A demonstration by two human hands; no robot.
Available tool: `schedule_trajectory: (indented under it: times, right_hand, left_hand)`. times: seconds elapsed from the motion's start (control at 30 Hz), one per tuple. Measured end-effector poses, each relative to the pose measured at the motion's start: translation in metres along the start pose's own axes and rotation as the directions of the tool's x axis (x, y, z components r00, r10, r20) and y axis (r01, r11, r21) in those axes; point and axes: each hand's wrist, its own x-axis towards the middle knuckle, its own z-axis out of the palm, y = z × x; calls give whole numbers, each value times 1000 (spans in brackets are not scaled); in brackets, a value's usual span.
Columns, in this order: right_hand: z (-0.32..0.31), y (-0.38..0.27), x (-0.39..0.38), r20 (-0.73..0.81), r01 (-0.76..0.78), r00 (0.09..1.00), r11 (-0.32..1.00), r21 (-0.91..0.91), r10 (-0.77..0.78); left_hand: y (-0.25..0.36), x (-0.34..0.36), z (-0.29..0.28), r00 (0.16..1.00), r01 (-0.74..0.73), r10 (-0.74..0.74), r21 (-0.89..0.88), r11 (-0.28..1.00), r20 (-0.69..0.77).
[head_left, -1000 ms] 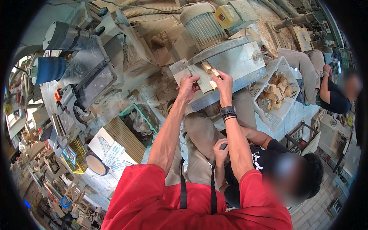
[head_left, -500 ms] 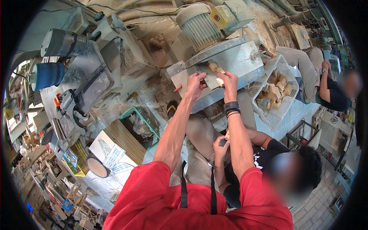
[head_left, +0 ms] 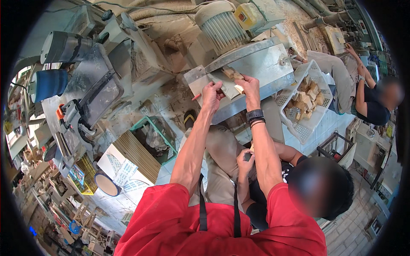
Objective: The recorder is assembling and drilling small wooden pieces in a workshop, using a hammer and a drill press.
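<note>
My right hand [head_left: 250, 89] is closed on a small pale wooden block [head_left: 239, 89] above the metal work table [head_left: 256, 68] of a disc sander. Just beyond its fingers, more light wooden blocks [head_left: 230, 72] lie on that table, close to the curved guard of the disc. My left hand [head_left: 211, 96] is at the table's left end, with thumb and fingers pressed together. Whatever may be between those fingers is too small to make out. A red stick-like piece [head_left: 196, 97] juts out beside the left hand.
A ribbed motor [head_left: 222, 27] sits behind the disc guard [head_left: 243, 54]. Right of the table stands a white basket [head_left: 301, 128] with several wooden blocks. A co-worker [head_left: 314, 187] crouches beside my right arm; another person [head_left: 367, 98] sits farther right. A green crate [head_left: 164, 137] stands lower left.
Both my hands have shifted slightly left, the right one with the block drawn a little nearer to the left. The person at far right has stretched an arm out toward a board.
</note>
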Motion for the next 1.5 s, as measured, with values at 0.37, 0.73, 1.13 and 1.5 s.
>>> schedule_trajectory:
  times: [0.37,0.73,1.13,1.5]
  right_hand:
    - [-5,35,-44,-226,172,946,952,-255,-231]
    - [17,31,-33,-334,-10,938,966,258,99]
    - [106,13,-70,-498,147,837,784,603,227]
    - [73,40,-56,-430,96,902,961,259,26]
  left_hand:
    - [2,-26,3,988,121,-136,174,977,78]
    - [15,18,15,998,62,-69,454,889,-1]
    - [64,7,4,986,150,-169,508,848,-9]
    - [36,5,-41,980,91,-145,333,938,139]
